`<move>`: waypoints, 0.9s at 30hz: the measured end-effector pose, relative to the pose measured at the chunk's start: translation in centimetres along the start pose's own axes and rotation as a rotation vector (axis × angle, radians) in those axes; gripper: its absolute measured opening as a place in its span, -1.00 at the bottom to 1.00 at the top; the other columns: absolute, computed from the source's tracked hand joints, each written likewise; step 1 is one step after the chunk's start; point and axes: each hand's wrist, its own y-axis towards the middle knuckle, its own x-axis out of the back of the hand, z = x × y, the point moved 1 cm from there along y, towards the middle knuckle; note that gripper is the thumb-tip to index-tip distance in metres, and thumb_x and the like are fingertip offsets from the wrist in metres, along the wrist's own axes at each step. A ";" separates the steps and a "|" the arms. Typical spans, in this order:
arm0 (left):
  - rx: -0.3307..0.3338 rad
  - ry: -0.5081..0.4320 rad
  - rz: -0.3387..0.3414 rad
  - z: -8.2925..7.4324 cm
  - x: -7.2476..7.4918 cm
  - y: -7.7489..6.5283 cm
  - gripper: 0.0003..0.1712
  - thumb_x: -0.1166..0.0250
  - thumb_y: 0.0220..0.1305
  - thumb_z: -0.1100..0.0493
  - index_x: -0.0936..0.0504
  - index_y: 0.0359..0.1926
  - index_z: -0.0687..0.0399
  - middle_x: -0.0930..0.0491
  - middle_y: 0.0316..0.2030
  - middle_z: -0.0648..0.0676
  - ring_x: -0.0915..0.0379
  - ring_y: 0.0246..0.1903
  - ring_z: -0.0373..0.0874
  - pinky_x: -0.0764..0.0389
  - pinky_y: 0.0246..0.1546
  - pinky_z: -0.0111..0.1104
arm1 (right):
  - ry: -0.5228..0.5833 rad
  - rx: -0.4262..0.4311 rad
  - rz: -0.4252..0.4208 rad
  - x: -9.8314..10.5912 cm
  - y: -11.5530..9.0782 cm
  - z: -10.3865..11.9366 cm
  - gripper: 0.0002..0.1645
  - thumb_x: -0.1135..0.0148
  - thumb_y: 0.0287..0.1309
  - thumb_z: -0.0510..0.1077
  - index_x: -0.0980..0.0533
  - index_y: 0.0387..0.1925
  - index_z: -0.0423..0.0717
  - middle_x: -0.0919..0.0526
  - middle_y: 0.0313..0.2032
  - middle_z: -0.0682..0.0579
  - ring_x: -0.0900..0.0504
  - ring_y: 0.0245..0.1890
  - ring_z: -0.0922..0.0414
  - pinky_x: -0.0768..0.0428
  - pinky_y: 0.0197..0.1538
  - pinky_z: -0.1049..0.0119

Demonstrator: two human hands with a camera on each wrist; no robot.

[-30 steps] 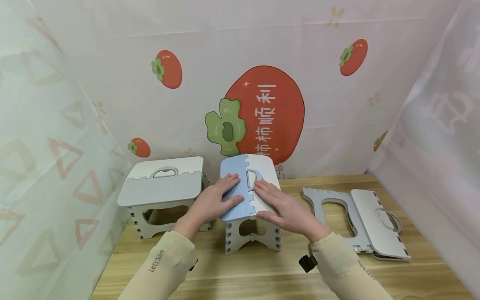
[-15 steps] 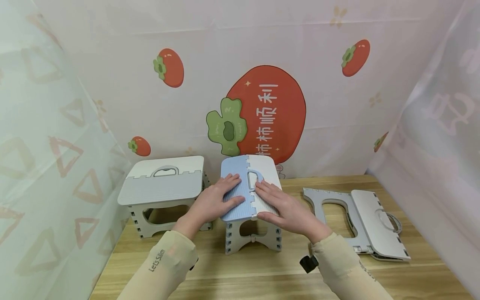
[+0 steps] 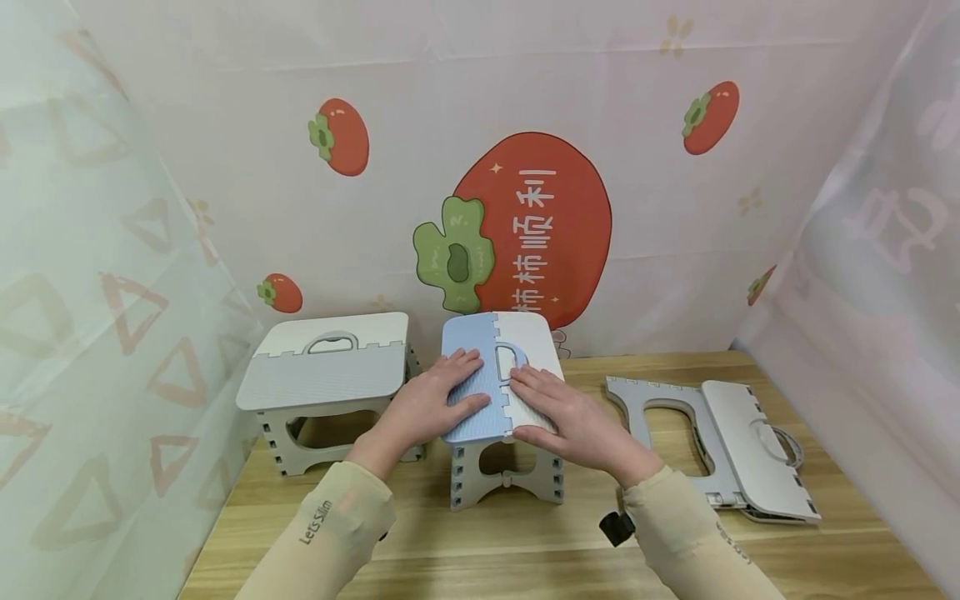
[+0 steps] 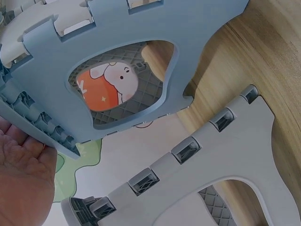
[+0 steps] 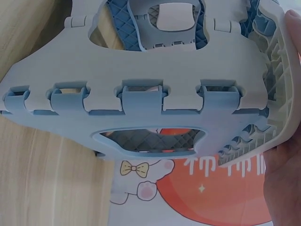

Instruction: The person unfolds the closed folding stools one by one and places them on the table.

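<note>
In the head view, a blue-and-white folding step stool (image 3: 468,335) stands unfolded on its legs at the middle of the table. My left hand (image 3: 427,404) rests flat on the blue half of its top. The right hand (image 3: 573,421) lies across the white half, fingertips beside the blue carry handle (image 3: 517,360). The left wrist view has the stool's blue side panel (image 4: 188,47) with my left hand (image 4: 26,176) at its top's edge. In the right wrist view, the hinged legs (image 5: 183,66) show, and my right hand (image 5: 284,188) is against the top's rim.
A grey-and-white folding stool (image 3: 322,379) stands unfolded to the left, close to my left hand. On the right, another grey stool (image 3: 768,450) lies flattened on the wooden table (image 3: 480,558). A printed curtain (image 3: 240,150) encloses the back and sides.
</note>
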 end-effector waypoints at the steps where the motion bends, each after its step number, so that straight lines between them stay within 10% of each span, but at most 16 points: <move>1: 0.002 0.002 0.001 0.0 0.0 0.0 -0.19 -0.17 0.42 -0.31 -0.33 0.53 -0.05 -0.19 0.55 -0.04 0.00 0.56 0.00 -0.20 0.50 0.04 | -0.002 0.002 -0.001 0.0 0.0 0.0 -0.13 -0.26 0.35 0.23 -0.28 0.53 -0.04 -0.26 0.53 0.04 -0.23 0.53 -0.01 -0.41 0.42 -0.08; 27: -0.025 0.054 0.019 -0.3 0.0 -0.4 -0.21 -0.13 0.45 -0.32 -0.32 0.54 -0.08 -0.21 0.54 -0.07 -0.03 0.55 -0.03 -0.22 0.50 -0.02 | -0.033 0.104 -0.038 0.3 -0.5 -0.6 0.00 -0.51 0.10 0.18 -0.36 0.47 -0.12 -0.34 0.49 -0.03 -0.34 0.47 -0.08 -0.47 0.37 -0.06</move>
